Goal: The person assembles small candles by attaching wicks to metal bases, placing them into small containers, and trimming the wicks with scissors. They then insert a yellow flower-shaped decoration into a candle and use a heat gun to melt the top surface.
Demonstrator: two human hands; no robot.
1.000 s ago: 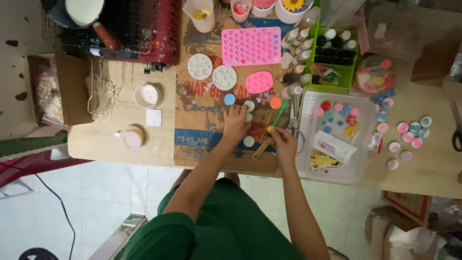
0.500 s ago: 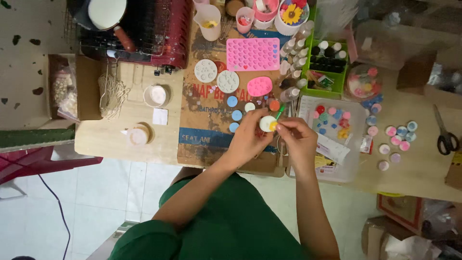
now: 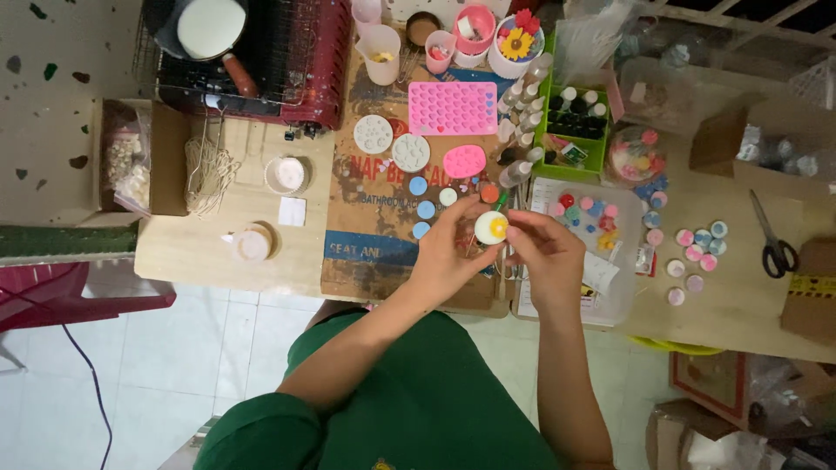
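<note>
My left hand holds a small round white disc with a yellow centre above the cardboard sheet. My right hand pinches a thin green-handled tool whose tip meets the disc. Both hands are raised over the table's near edge. On the cardboard beyond them lie small blue discs, an orange disc, two white round moulds, a pink oval mould and a pink grid mould.
A clear tray with coloured discs sits to the right, with more discs and scissors beyond. A green box of small bottles, cups, a red rack and string stand further back.
Both hands lifted off the cardboard. My left hand picked up the white disc and brought it between the hands; my right hand brought the tool to it.
</note>
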